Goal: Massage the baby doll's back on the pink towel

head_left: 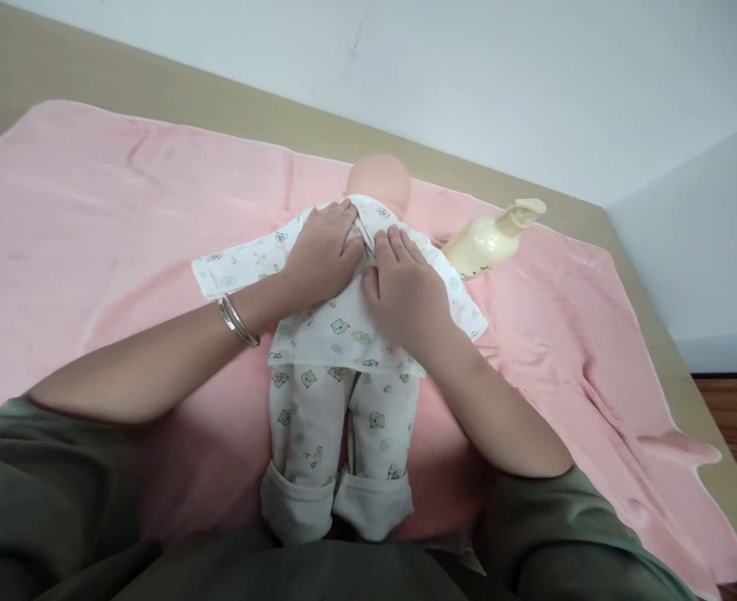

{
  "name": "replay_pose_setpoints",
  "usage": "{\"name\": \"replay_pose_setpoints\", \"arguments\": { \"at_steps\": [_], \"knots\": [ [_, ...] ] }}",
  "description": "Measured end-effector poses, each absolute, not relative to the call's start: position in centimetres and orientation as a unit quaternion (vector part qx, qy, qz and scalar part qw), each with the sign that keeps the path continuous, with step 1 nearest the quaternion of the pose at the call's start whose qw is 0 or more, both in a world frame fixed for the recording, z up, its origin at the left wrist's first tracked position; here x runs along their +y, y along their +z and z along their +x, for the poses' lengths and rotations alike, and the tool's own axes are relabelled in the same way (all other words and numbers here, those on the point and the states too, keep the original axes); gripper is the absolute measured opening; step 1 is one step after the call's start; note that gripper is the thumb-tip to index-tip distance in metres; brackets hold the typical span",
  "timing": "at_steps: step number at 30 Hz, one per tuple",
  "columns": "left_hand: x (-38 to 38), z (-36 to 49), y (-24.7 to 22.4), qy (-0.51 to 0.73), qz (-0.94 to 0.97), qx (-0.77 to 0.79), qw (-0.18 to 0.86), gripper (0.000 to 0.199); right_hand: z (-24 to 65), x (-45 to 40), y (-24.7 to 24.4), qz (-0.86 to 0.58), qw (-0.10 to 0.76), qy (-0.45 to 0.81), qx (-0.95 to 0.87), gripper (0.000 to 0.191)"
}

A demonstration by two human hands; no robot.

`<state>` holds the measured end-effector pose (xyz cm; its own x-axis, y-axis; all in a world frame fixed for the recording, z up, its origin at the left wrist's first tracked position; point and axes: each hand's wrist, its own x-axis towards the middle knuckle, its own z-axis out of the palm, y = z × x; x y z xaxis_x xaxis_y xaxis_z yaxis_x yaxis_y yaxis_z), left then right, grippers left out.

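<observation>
A baby doll (379, 177) lies stretched out on a pink blanket, its bald head away from me. It wears a white printed top (336, 330) and matching trousers (309, 417) with rolled-up cuffs. My left hand (325, 252) rests flat on the upper left of the top, fingers stretched toward the head. On the right side of the top lies my right hand (406, 288), its fingers extended and pressed to the cloth. A fold of fabric shows between the two hands. Both palms hide part of the top, and the doll's face cannot be seen.
The pink blanket (123, 200) covers much of a wooden tabletop (218, 100) and is wrinkled on the right. A cream pump bottle (487, 242) leans beside the doll's right-hand sleeve. White walls (468, 75) rise behind the table and at the right.
</observation>
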<state>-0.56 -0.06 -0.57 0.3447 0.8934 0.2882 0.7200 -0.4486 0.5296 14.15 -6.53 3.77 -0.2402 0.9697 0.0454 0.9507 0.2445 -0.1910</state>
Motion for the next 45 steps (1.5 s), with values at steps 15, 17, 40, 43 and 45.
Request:
{"name": "replay_pose_setpoints", "arguments": {
  "at_steps": [15,17,40,43,45],
  "knots": [
    [-0.4,-0.4,-1.0,0.314,0.78,0.509,0.184,0.061,13.8,-7.2,3.3,-0.615,0.12,0.046,-0.778,0.063],
    [-0.3,-0.5,-1.4,0.33,0.777,0.504,0.18,0.058,14.0,-7.0,3.4,-0.599,0.122,0.063,-0.789,0.061],
    [-0.6,-0.6,-1.8,0.334,0.776,0.509,0.164,0.054,15.7,-3.3,1.5,-0.613,0.169,0.106,-0.765,0.069],
    [-0.5,-0.6,-2.1,0.342,0.778,0.503,0.16,0.054,15.6,-3.3,1.6,-0.616,0.163,0.106,-0.763,0.069],
    [-0.4,-0.6,-2.2,0.343,0.779,0.5,0.157,0.054,15.5,-3.3,1.8,-0.621,0.152,0.106,-0.762,0.069]
  ]
}}
